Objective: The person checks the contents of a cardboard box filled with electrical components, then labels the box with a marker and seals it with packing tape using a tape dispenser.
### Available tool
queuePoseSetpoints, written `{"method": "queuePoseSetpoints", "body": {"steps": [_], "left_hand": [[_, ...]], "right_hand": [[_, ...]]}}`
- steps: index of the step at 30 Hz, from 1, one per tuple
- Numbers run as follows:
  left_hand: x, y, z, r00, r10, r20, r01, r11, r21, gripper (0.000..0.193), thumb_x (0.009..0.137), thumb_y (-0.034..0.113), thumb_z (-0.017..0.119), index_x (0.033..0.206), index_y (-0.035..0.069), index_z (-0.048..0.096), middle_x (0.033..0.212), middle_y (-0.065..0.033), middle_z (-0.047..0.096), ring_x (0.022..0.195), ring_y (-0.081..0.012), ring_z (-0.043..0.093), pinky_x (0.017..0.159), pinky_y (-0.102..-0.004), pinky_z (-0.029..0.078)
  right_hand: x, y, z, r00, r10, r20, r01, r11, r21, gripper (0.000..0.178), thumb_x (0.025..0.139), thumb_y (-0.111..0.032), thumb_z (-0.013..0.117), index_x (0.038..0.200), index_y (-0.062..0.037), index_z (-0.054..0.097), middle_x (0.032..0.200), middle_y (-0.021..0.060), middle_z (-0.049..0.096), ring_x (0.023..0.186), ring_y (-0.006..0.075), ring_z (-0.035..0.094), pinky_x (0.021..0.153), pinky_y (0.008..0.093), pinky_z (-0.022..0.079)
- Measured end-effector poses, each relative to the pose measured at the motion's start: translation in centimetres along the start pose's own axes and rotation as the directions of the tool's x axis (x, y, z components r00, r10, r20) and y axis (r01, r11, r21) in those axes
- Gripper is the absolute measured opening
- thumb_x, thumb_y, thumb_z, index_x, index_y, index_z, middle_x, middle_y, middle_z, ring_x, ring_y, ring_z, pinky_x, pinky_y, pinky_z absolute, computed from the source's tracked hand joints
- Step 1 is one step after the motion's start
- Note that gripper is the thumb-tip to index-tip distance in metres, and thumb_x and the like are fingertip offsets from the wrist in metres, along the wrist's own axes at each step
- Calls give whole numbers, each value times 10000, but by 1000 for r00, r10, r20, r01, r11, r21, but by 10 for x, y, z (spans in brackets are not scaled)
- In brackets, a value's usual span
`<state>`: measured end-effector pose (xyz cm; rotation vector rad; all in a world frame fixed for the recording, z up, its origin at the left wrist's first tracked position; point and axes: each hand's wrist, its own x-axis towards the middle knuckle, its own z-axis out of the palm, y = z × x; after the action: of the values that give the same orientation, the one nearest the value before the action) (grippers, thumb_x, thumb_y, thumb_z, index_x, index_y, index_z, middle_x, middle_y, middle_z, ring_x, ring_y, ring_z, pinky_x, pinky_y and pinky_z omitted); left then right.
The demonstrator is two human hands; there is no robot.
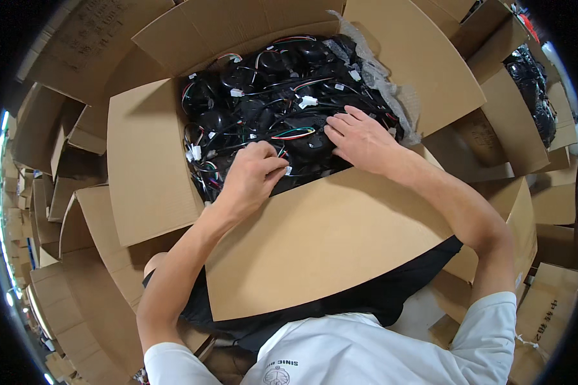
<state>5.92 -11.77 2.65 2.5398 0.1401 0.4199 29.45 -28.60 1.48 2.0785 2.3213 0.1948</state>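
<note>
An open cardboard box (340, 224) stands in front of me, packed with black round-bodied parts (273, 62) that have cables and white plugs. At the near left of the contents, my left hand (253, 172) is closed, fingertips pressed together beside thin coloured wires; what they pinch, if anything, is hidden. My right hand (363, 141) lies open to the right of it, fingers stretched over a black part near the box's front edge. Between the hands a loop of coloured wires (293, 133) shows. A white connector (307, 101) sits farther back.
The box's flaps are folded outward, the near one over my lap. Crumpled bubble wrap (392, 90) hangs along the right inner side. More cardboard boxes crowd both sides; one at right (514, 109) holds something in black plastic (532, 90). A stacked carton (83, 48) rises at far left.
</note>
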Motion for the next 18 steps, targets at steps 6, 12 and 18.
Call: {"method": "queuePoseSetpoints", "body": {"steps": [6,12,18], "left_hand": [[7,-14,19,989,-101,112,106,994,-40,148,835,35,738,982,24,744,988,-111,617,962,-299,599,827,-389,491],[1,-6,15,985,-75,155,84,995,-53,206,781,-15,779,980,3,727,998,-125,620,960,-299,611,830,-367,503],[2,-8,20,987,-109,119,112,993,-19,161,785,-9,776,936,-10,721,945,-115,614,936,-294,611,803,-372,504]], "right_hand": [[-2,3,-6,1000,20,22,-20,1000,18,542,855,-291,755,1290,-13,592,1325,146,610,1290,277,542,1180,471,339],[-4,10,-1,999,22,46,-24,998,55,548,848,-283,767,1291,-13,591,1318,139,608,1276,276,551,1178,474,340],[-5,12,-1,999,21,40,-24,996,81,521,846,-282,770,1266,-23,599,1296,138,612,1270,273,554,1177,480,339]]}}
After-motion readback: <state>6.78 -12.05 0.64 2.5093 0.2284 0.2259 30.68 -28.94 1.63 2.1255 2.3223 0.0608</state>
